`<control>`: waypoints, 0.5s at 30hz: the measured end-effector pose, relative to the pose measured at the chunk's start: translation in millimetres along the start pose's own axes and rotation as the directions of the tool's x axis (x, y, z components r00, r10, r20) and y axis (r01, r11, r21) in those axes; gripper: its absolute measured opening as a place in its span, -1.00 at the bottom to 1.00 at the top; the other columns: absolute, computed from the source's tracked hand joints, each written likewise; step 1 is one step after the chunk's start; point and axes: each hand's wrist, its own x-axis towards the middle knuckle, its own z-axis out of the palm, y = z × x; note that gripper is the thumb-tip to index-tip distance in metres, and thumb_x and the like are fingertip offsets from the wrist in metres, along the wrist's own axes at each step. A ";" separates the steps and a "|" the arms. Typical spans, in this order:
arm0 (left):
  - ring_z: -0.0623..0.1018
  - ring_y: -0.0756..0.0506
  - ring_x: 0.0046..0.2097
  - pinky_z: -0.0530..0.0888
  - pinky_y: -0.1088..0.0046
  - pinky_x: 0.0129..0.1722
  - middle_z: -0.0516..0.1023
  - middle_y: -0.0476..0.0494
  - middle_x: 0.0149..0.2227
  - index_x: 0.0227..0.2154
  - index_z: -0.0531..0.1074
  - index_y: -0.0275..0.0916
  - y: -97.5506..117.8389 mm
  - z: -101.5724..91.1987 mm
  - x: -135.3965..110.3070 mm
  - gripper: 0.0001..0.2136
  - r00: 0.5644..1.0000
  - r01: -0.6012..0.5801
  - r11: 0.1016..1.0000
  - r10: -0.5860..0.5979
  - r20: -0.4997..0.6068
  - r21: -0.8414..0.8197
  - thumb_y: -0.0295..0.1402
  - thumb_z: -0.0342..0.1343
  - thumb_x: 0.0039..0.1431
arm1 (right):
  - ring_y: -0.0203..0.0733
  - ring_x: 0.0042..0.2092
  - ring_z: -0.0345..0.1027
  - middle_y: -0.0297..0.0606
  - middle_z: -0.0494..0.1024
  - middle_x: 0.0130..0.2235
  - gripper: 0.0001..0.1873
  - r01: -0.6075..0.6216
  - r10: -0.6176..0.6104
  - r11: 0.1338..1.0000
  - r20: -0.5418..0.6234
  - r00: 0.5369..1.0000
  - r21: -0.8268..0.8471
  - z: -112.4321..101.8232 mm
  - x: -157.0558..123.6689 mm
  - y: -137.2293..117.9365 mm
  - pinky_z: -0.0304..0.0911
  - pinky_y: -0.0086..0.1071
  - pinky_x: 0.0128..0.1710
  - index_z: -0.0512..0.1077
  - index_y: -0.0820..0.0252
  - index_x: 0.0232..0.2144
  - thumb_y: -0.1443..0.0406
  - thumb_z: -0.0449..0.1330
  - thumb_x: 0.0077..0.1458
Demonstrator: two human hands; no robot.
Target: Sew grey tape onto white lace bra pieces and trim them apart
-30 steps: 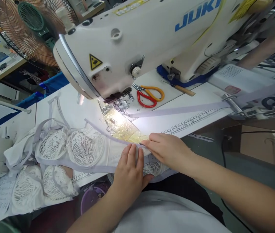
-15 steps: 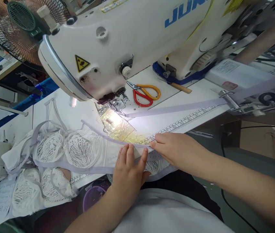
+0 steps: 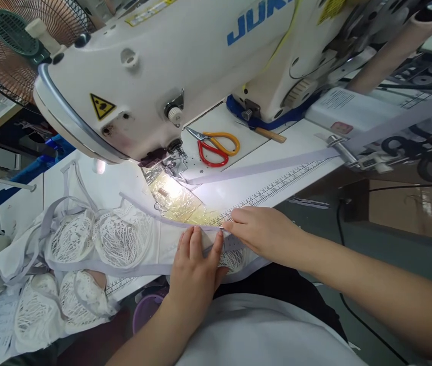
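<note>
A white lace bra point(image 3: 122, 236) lies on the sewing table, its grey elastic band point(image 3: 150, 216) running along the top edge toward me. My left hand point(image 3: 195, 264) lies flat on the garment's near end with fingers stretched out, pressing it down. My right hand point(image 3: 261, 231) rests beside it to the right, fingertips pinched on the end of the grey band at the table's front edge. The white sewing machine point(image 3: 170, 81) stands behind, its lit presser foot point(image 3: 172, 170) a little beyond my hands.
Red and orange scissors point(image 3: 211, 145) lie behind the needle. A grey elastic tape point(image 3: 277, 163) feeds in from a guide point(image 3: 340, 148) on the right. More lace bras point(image 3: 59, 300) are piled at the left. A fan point(image 3: 13, 46) stands at the back left.
The view has shifted, so everything sits further left and lower in the frame. My hands have stayed on the garment's end, with the right fingertips closing in on the band.
</note>
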 end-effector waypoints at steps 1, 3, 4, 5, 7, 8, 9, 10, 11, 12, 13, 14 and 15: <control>0.23 -0.41 0.09 0.38 -0.01 -0.03 0.13 -0.41 0.05 0.12 0.22 -0.19 -0.2 -0.3 0.0 -0.46 1.000 0.004 1.000 -0.004 0.008 -0.003 -0.20 0.13 0.06 | -0.26 -0.45 0.16 -0.27 0.36 -0.46 -0.85 0.004 -0.004 1.000 0.004 1.000 -0.007 -0.2 -2.5 1.6 -0.24 -0.37 -0.54 0.44 0.22 -0.36 0.42 0.06 0.10; 0.23 -0.41 0.10 0.38 -0.01 -0.03 0.13 -0.41 0.06 0.12 0.22 -0.18 -0.3 -0.6 0.0 -0.47 1.000 0.008 1.000 -0.008 0.012 -0.004 -0.20 0.13 0.06 | -0.26 -0.44 0.16 -0.27 0.36 -0.46 -0.84 0.007 -0.007 1.000 0.013 1.000 -0.020 -1.6 -7.8 4.6 -0.24 -0.37 -0.54 0.44 0.22 -0.34 0.44 0.06 0.08; 0.23 -0.41 0.09 0.38 -0.01 -0.04 0.13 -0.42 0.06 0.11 0.23 -0.18 -0.2 -0.5 0.1 -0.47 1.000 0.006 1.000 -0.006 0.006 -0.002 -0.20 0.12 0.07 | -0.26 -0.44 0.16 -0.27 0.37 -0.46 -0.83 0.006 -0.006 1.000 0.015 1.000 -0.028 -2.7 -10.6 5.7 -0.24 -0.37 -0.54 0.44 0.22 -0.33 0.45 0.06 0.07; 0.23 -0.41 0.09 0.38 -0.01 -0.04 0.13 -0.43 0.05 0.11 0.23 -0.19 0.0 -0.4 0.4 -0.48 1.000 0.002 1.000 -0.002 -0.002 0.000 -0.20 0.12 0.07 | -0.25 -0.44 0.16 -0.27 0.37 -0.46 -0.83 0.000 0.001 0.999 0.018 1.000 -0.037 -4.1 -13.5 6.6 -0.24 -0.37 -0.54 0.43 0.22 -0.33 0.46 0.07 0.06; 0.24 -0.41 0.08 0.39 -0.01 -0.05 0.13 -0.44 0.04 0.10 0.25 -0.22 0.4 -0.1 1.1 -0.47 1.000 -0.008 1.000 0.008 -0.015 0.004 -0.21 0.14 0.05 | -0.25 -0.44 0.16 -0.27 0.36 -0.47 -0.84 -0.025 0.027 0.998 0.027 0.999 -0.054 -7.3 -18.9 7.2 -0.24 -0.37 -0.53 0.44 0.22 -0.35 0.46 0.08 0.05; 0.24 -0.41 0.07 0.39 -0.01 -0.05 0.12 -0.44 0.03 0.09 0.25 -0.22 0.6 0.2 1.5 -0.46 1.000 -0.013 1.000 0.013 -0.019 0.006 -0.22 0.16 0.03 | -0.26 -0.45 0.16 -0.27 0.36 -0.48 -0.85 -0.045 0.046 0.997 0.023 0.999 -0.059 -8.8 -21.0 7.0 -0.24 -0.36 -0.54 0.44 0.22 -0.36 0.46 0.08 0.05; 0.24 -0.42 0.07 0.39 -0.01 -0.05 0.12 -0.44 0.03 0.09 0.25 -0.23 0.7 0.4 1.9 -0.45 1.000 -0.015 1.000 0.016 -0.018 0.008 -0.22 0.18 0.01 | -0.26 -0.45 0.15 -0.27 0.36 -0.48 -0.85 -0.063 0.064 0.996 0.015 0.998 -0.061 -9.9 -22.5 6.5 -0.24 -0.36 -0.54 0.44 0.22 -0.36 0.45 0.07 0.07; 0.24 -0.42 0.07 0.39 -0.01 -0.05 0.11 -0.44 0.04 0.10 0.25 -0.23 0.7 0.6 2.2 -0.43 1.000 -0.016 1.000 0.016 -0.016 0.010 -0.23 0.19 0.00 | -0.26 -0.45 0.15 -0.27 0.36 -0.48 -0.84 -0.075 0.075 0.995 -0.002 0.997 -0.060 -10.3 -23.2 5.7 -0.24 -0.36 -0.54 0.44 0.22 -0.36 0.44 0.06 0.08; 0.24 -0.42 0.07 0.39 -0.01 -0.05 0.11 -0.44 0.04 0.10 0.24 -0.22 0.7 0.7 2.4 -0.42 1.000 -0.016 1.000 0.016 -0.016 0.014 -0.23 0.20 -0.01 | -0.26 -0.45 0.15 -0.28 0.36 -0.49 -0.83 -0.080 0.079 0.995 -0.025 0.997 -0.054 -10.0 -22.9 4.8 -0.24 -0.36 -0.54 0.44 0.21 -0.35 0.43 0.05 0.10; 0.24 -0.42 0.07 0.39 -0.02 -0.05 0.10 -0.44 0.04 0.10 0.23 -0.22 0.7 0.8 2.4 -0.42 1.000 -0.016 1.000 0.016 -0.016 0.017 -0.23 0.20 -0.01 | -0.26 -0.46 0.14 -0.28 0.35 -0.49 -0.82 -0.077 0.075 0.996 -0.047 0.996 -0.045 -8.7 -21.7 3.7 -0.24 -0.36 -0.54 0.44 0.21 -0.35 0.42 0.04 0.12; 0.23 -0.42 0.07 0.39 -0.02 -0.05 0.10 -0.43 0.04 0.11 0.22 -0.21 0.7 0.8 2.2 -0.41 1.000 -0.014 1.000 0.015 -0.015 0.020 -0.24 0.20 -0.01 | -0.26 -0.46 0.14 -0.29 0.35 -0.50 -0.82 -0.068 0.066 0.997 -0.064 0.996 -0.034 -6.7 -19.6 2.8 -0.25 -0.37 -0.54 0.44 0.20 -0.35 0.42 0.03 0.12; 0.23 -0.41 0.08 0.39 -0.02 -0.05 0.10 -0.43 0.04 0.11 0.22 -0.21 0.7 0.8 1.8 -0.42 1.000 -0.013 1.000 0.013 -0.016 0.022 -0.24 0.20 -0.01 | -0.27 -0.46 0.13 -0.29 0.34 -0.50 -0.82 -0.054 0.052 0.998 -0.077 0.996 -0.024 -4.1 -17.0 2.0 -0.25 -0.37 -0.54 0.44 0.20 -0.36 0.41 0.04 0.12; 0.23 -0.41 0.08 0.39 -0.02 -0.05 0.11 -0.43 0.04 0.11 0.21 -0.21 0.8 0.6 1.3 -0.42 1.000 -0.011 1.000 0.012 -0.015 0.024 -0.24 0.19 0.00 | -0.27 -0.47 0.12 -0.29 0.34 -0.50 -0.83 -0.039 0.037 0.999 -0.085 0.996 -0.016 -1.2 -14.2 1.5 -0.26 -0.38 -0.55 0.44 0.20 -0.36 0.40 0.04 0.11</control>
